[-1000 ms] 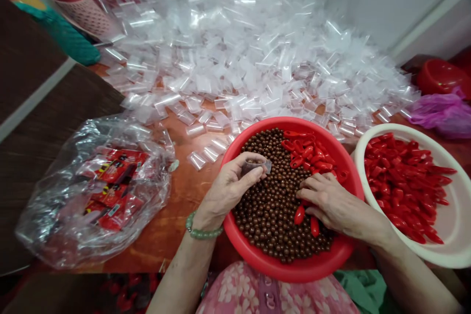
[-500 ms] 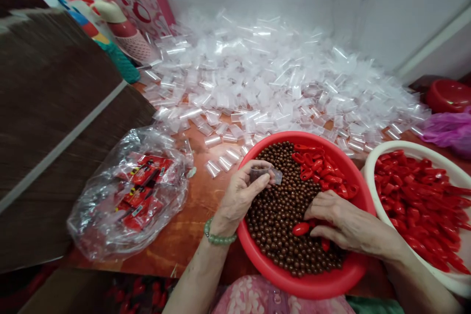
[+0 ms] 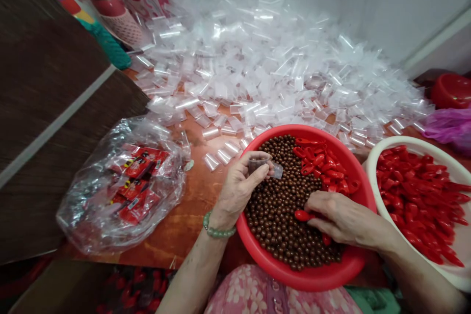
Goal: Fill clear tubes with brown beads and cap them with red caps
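Note:
Over the left side of a red basin (image 3: 246,235), my left hand (image 3: 241,181) is closed around a small clear plastic container (image 3: 258,161); a clear flap (image 3: 276,171) sticks out past the fingertips. Glossy brown balls (image 3: 279,216) fill much of the basin. My right hand (image 3: 336,216) grips a red plastic spoon (image 3: 303,215) just above the balls, one rounded end showing left of the fingers and the rest partly hidden by the hand. More red spoons (image 3: 327,164) are heaped in the basin's upper right.
A white basin (image 3: 373,176) of red spoons stands to the right. Many clear plastic containers (image 3: 257,68) are piled behind. On the left lie a clear bag (image 3: 84,221) with red packets (image 3: 142,167), a strapped brown stack (image 3: 55,59) and a bottle (image 3: 110,14).
The whole view has shifted slightly, with things sitting a little higher now. Both hands keep their holds; the right hand and spoon have barely moved.

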### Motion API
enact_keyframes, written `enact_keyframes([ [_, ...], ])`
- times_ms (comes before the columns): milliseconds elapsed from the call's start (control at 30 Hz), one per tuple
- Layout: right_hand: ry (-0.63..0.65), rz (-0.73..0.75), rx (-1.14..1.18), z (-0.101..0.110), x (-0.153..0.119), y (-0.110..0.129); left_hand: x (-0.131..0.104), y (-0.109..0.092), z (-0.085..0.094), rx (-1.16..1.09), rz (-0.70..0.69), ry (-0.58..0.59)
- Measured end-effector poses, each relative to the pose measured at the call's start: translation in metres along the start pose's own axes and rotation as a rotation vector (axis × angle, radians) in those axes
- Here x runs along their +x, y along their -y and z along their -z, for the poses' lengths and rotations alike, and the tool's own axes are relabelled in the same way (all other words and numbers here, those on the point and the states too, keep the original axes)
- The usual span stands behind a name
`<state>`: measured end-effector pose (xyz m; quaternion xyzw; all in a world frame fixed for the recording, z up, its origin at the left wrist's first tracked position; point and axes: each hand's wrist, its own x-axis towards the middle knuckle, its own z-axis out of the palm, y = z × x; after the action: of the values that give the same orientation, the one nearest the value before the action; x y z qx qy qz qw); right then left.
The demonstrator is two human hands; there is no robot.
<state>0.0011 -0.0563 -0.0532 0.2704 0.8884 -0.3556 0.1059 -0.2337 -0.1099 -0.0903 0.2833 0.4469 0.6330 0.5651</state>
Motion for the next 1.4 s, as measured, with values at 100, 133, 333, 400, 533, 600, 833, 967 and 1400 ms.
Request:
enact_keyframes([
  [100,-0.201,-0.057,0.383,0.004,0.007,-0.005,-0.003,-0.002,0.000,0.086,0.032,0.027],
  [133,-0.294,-0.075,0.539,0.004,0.011,-0.006,-0.004,-0.003,0.000,0.125,0.053,0.048],
  [333,-0.691,-0.033,1.078,-0.004,0.040,-0.006,-0.017,-0.001,-0.008,0.212,0.164,0.120],
  [400,-0.714,-0.024,1.122,-0.006,0.047,0.000,-0.020,0.002,-0.011,0.241,0.192,0.154],
  [533,-0.686,0.010,1.101,-0.010,0.053,0.013,-0.020,0.003,-0.017,0.329,0.189,0.123],
  [600,-0.697,0.038,1.042,-0.013,0.054,0.016,-0.019,0.001,-0.018,0.359,0.185,0.106],
  [833,-0.831,0.038,0.654,-0.025,0.053,0.013,-0.021,0.001,-0.018,0.403,0.112,0.084],
  [967,-0.813,0.186,0.309,-0.018,0.048,0.011,-0.021,-0.002,-0.018,0.353,0.092,0.004],
  [1400,-0.648,0.259,0.277,-0.016,0.049,0.015,-0.019,-0.004,-0.012,0.269,0.127,0.012],
])
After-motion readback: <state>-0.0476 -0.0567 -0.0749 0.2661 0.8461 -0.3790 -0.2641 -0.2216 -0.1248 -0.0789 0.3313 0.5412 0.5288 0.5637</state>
